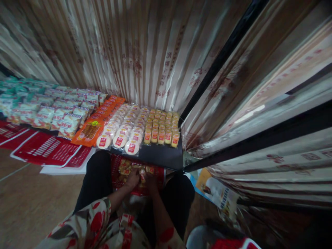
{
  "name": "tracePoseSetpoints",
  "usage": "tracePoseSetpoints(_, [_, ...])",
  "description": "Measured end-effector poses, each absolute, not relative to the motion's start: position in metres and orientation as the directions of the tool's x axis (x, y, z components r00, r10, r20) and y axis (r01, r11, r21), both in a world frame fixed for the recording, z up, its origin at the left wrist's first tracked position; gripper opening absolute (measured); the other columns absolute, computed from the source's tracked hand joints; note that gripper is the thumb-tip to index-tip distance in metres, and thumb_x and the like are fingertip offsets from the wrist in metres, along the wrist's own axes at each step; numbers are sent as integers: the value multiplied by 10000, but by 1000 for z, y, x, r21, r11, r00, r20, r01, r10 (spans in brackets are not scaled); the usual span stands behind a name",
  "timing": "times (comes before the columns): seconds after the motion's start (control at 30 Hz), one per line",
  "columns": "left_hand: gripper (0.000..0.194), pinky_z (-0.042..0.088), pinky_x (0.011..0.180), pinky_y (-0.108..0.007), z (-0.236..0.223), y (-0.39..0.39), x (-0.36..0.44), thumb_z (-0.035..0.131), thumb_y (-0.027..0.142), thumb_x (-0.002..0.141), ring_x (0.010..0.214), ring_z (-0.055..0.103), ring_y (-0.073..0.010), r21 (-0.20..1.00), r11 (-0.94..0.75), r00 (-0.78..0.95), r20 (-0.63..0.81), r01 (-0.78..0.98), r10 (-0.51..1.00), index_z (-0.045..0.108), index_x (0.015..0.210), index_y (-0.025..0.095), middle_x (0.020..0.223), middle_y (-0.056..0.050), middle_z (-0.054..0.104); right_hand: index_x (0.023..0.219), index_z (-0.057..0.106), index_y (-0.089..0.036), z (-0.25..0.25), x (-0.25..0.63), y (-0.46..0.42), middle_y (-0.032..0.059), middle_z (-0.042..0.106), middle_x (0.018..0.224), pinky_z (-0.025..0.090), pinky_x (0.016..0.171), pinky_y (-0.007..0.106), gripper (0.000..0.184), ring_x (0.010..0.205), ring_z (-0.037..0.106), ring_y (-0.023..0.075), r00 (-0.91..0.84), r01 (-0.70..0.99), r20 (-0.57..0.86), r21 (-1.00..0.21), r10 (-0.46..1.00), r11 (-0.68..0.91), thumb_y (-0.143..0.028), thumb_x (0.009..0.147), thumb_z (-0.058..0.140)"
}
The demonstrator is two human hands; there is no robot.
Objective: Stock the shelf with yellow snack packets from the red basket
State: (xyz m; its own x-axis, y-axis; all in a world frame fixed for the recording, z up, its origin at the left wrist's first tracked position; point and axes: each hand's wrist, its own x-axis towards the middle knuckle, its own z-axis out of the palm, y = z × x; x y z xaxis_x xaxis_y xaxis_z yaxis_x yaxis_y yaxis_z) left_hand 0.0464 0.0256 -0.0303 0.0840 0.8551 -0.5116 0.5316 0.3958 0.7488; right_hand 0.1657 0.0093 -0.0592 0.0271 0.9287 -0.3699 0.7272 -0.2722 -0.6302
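Between my knees lies an open red bag [161,173] holding several small yellow-wrapped snack packets [125,167]. My left hand [133,178] is closed above the bag, its fingers at the side of a small wrapped snack packet [142,175]. From the other side my right hand [150,180] is closed on that same packet. Dim light hides the exact placing of the fingertips. Just beyond the hands, a black table [163,157] bears rows of yellow snack packets [161,133] and round white rice crackers [119,138] in clear wrap.
Left along the table lie an orange snack bag [96,121] and many white-and-green snack bags [44,116]. Red printed bags [48,147] hang at its front edge. A pleated curtain [145,52] and black poles [220,65] stand behind. Right of my knee is a printed package [215,188].
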Motion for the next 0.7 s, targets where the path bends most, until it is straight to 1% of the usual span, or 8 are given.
tracePoseSetpoints(0.13, [423, 440, 881, -284, -28, 22, 47, 420, 51, 712, 1035, 561, -180, 765, 344, 36, -431, 544, 902, 601, 1077, 164, 1116, -66, 621, 903, 673, -185, -54, 166, 5, 64, 699, 924, 462, 782, 238, 300, 883, 632, 166, 26, 583, -369, -749, 929, -314, -215, 858, 378])
tracePoseSetpoints(0.27, [461, 414, 926, -280, -24, 21, 45, 401, 9, 688, 1060, 545, -164, 772, 318, 30, -399, 550, 917, 593, 1077, 166, 1133, -62, 601, 867, 660, -166, -46, 168, 1, 75, 700, 895, 477, 744, 249, 307, 835, 637, 171, 33, 453, -372, -822, 928, -346, -241, 852, 363])
tracePoseSetpoints(0.37, [470, 408, 935, -270, -19, 19, 43, 402, 1, 678, 1058, 542, -160, 785, 268, 44, -350, 558, 936, 590, 1081, 156, 1129, -67, 597, 846, 661, -172, -40, 169, -3, 67, 701, 857, 486, 704, 266, 322, 804, 637, 184, 34, 371, -378, -855, 925, -363, -300, 841, 365])
tracePoseSetpoints(0.5, [453, 392, 962, -266, -9, 14, 41, 409, 6, 697, 1065, 534, -161, 799, 178, 80, -271, 575, 959, 590, 1085, 155, 1126, -71, 591, 837, 672, -170, -32, 169, -6, 66, 698, 848, 487, 722, 288, 359, 805, 634, 196, 38, 287, -372, -885, 928, -366, -410, 808, 407])
tracePoseSetpoints(0.6, [450, 402, 957, -284, 1, 10, 42, 405, 23, 729, 1069, 534, -173, 794, 146, 80, -238, 590, 968, 572, 1121, 168, 1141, -75, 585, 845, 676, -159, -28, 168, -9, 77, 699, 845, 493, 712, 301, 421, 805, 636, 210, 47, 234, -373, -898, 927, -373, -489, 782, 423])
tracePoseSetpoints(0.7, [465, 383, 985, -294, 10, 6, 44, 406, 27, 737, 1128, 507, -185, 788, 127, 82, -219, 603, 972, 551, 1155, 172, 1191, -78, 565, 874, 678, -139, -23, 167, -12, 95, 702, 867, 502, 712, 313, 496, 813, 643, 223, 54, 186, -375, -907, 925, -378, -549, 750, 429])
